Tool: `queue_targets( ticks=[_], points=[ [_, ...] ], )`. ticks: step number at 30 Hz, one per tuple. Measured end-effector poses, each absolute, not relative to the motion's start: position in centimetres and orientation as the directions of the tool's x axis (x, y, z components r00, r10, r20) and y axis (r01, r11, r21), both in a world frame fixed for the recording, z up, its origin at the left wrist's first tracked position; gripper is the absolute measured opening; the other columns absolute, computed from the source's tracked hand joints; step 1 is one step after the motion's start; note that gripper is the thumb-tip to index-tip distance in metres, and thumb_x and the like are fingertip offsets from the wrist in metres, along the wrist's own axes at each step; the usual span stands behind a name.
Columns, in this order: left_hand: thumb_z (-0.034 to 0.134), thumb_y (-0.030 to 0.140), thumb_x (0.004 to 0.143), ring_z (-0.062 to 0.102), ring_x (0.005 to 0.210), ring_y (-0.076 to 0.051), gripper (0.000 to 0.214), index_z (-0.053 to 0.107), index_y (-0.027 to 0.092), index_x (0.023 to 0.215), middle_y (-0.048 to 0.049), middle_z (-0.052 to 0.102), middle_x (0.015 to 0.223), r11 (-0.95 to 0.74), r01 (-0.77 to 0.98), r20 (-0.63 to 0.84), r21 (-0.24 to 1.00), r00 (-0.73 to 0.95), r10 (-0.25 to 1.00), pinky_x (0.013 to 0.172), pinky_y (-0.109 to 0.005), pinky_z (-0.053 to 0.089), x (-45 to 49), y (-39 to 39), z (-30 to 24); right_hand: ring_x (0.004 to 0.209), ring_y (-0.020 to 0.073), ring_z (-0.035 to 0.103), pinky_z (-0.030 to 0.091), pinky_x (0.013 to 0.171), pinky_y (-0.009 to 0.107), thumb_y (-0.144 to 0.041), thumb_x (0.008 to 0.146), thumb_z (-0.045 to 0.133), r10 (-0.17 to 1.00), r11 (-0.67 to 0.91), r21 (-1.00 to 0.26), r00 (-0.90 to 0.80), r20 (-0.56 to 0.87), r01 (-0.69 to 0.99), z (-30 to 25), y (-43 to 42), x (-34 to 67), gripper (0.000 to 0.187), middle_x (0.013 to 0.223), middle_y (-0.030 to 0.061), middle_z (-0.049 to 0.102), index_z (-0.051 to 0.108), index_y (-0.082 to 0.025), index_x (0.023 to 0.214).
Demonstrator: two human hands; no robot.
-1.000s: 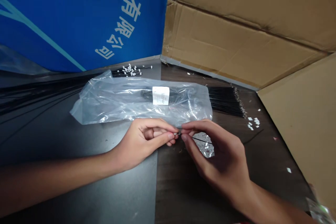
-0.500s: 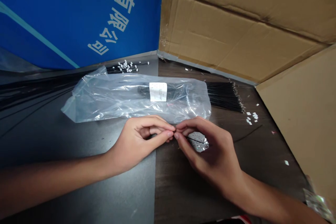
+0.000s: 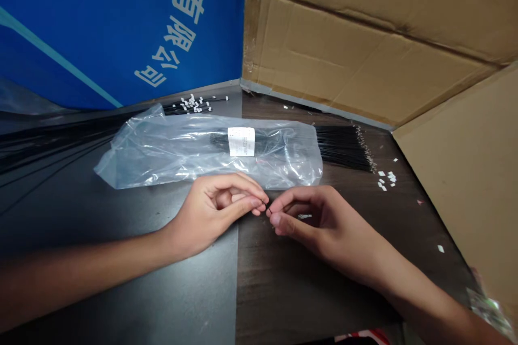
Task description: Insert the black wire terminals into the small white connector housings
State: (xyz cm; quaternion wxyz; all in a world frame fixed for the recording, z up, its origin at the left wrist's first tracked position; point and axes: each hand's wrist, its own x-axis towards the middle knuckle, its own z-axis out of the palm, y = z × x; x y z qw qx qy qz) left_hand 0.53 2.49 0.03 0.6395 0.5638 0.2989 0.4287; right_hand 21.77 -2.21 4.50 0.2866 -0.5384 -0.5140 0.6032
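Note:
My left hand and my right hand meet fingertip to fingertip over the dark table. Each pinches one end of a tiny dark piece, probably the tip of a thin black wire; it is too small to name surely. Just beyond the hands lies a clear plastic bag with a white label and black wires inside. A bundle of thin black wires sticks out past the bag's right end.
Small white bits lie scattered right of the bundle, and more behind the bag. A blue printed board stands at the back left, brown cardboard at the back and right. Long black wires run off left.
My right hand has turned palm down and lowered, now covering the small shiny plastic piece seen under it before. The fingertips stay pinched together. The view has shifted slightly.

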Motion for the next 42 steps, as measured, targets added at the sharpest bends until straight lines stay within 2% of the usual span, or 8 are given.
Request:
queue_targets(
  ticks=[5, 9, 16, 23, 27, 30, 37, 42],
  points=[
    [0.08, 0.003, 0.085, 0.078, 0.071, -0.01, 0.013, 0.086, 0.015, 0.086, -0.0055, 0.081, 0.088, -0.009, -0.21, 0.108, 0.978, 0.468, 0.877, 0.069, -0.012, 0.065, 0.7, 2.5, 0.2, 0.073, 0.0112, 0.066, 0.052, 0.069, 0.02, -0.029, 0.085, 0.086, 0.908, -0.327, -0.94, -0.245, -0.34, 0.094, 4.3, -1.9, 21.4, 0.016, 0.08, 0.0006, 0.076, 0.078, -0.016, 0.086],
    [0.082, 0.003, 0.083, 0.077, 0.069, -0.009, 0.013, 0.087, 0.015, 0.086, -0.0049, 0.082, 0.085, 0.058, -0.196, 0.036, 0.979, 0.447, 0.894, 0.07, -0.011, 0.064, 0.8, 2.6, 0.2, 0.073, 0.011, 0.068, 0.052, 0.067, 0.02, -0.022, 0.091, 0.079, 0.97, -0.162, -0.963, -0.148, -0.196, 0.214, 3.9, -2.3, 21.0, 0.005, 0.082, -0.0006, 0.078, 0.079, -0.018, 0.088],
    [0.087, 0.006, 0.08, 0.078, 0.071, -0.009, 0.012, 0.087, 0.017, 0.086, -0.0038, 0.084, 0.086, 0.168, -0.177, -0.074, 0.97, 0.443, 0.893, 0.071, -0.01, 0.064, 0.7, 2.8, 0.0, 0.079, 0.0138, 0.074, 0.057, 0.074, 0.026, -0.02, 0.097, 0.071, 0.992, 0.078, -0.9, -0.122, 0.028, 0.428, 3.1, -2.9, 20.9, 0.011, 0.09, 0.0004, 0.079, 0.082, -0.021, 0.096],
    [0.089, 0.012, 0.08, 0.077, 0.071, -0.01, 0.009, 0.087, 0.018, 0.087, -0.0041, 0.083, 0.083, 0.188, -0.13, -0.114, 0.973, 0.438, 0.892, 0.07, -0.011, 0.064, 0.6, 2.9, 0.1, 0.081, 0.0143, 0.072, 0.059, 0.076, 0.026, -0.009, 0.099, 0.066, 0.925, 0.378, -0.774, -0.163, 0.344, 0.508, 2.7, -3.0, 20.8, 0.013, 0.091, 0.0058, 0.077, 0.078, -0.013, 0.099],
    [0.089, 0.015, 0.081, 0.076, 0.071, -0.011, 0.004, 0.086, 0.016, 0.084, -0.0057, 0.081, 0.08, 0.194, -0.121, -0.121, 0.973, 0.447, 0.886, 0.07, -0.013, 0.063, 0.5, 2.8, 0.1, 0.083, 0.0138, 0.074, 0.059, 0.079, 0.024, -0.005, 0.098, 0.065, 0.887, 0.452, -0.713, -0.186, 0.423, 0.536, 2.7, -3.0, 20.7, 0.014, 0.092, 0.0068, 0.078, 0.077, -0.012, 0.099],
    [0.088, 0.016, 0.081, 0.074, 0.07, -0.011, 0.004, 0.085, 0.015, 0.084, -0.006, 0.08, 0.079, 0.184, -0.115, -0.114, 0.976, 0.446, 0.887, 0.069, -0.013, 0.062, 0.4, 2.8, 0.0, 0.083, 0.0142, 0.074, 0.059, 0.078, 0.025, -0.007, 0.1, 0.065, 0.905, 0.422, -0.737, -0.195, 0.379, 0.528, 2.9, -3.1, 20.9, 0.015, 0.093, 0.005, 0.078, 0.078, -0.015, 0.102],
    [0.086, 0.011, 0.081, 0.073, 0.068, -0.01, 0.004, 0.083, 0.014, 0.083, -0.0045, 0.079, 0.08, 0.14, -0.131, -0.076, 0.981, 0.406, 0.911, 0.067, -0.012, 0.061, 0.8, 2.6, 0.2, 0.069, 0.012, 0.074, 0.057, 0.066, 0.023, -0.021, 0.102, 0.067, 0.989, 0.087, -0.893, -0.144, 0.025, 0.442, 3.1, -2.9, 21.3, 0.016, 0.08, -0.0018, 0.08, 0.083, -0.021, 0.098],
    [0.084, 0.012, 0.083, 0.075, 0.07, -0.011, 0.003, 0.082, 0.013, 0.085, -0.0046, 0.079, 0.079, 0.139, -0.095, -0.093, 0.986, 0.382, 0.92, 0.068, -0.012, 0.062, 0.8, 2.5, 0.3, 0.071, 0.0118, 0.076, 0.058, 0.067, 0.02, -0.024, 0.099, 0.07, 0.989, -0.008, -0.933, -0.138, -0.062, 0.36, 3.5, -2.8, 21.2, 0.013, 0.079, -0.001, 0.081, 0.083, -0.02, 0.1]
  ],
)
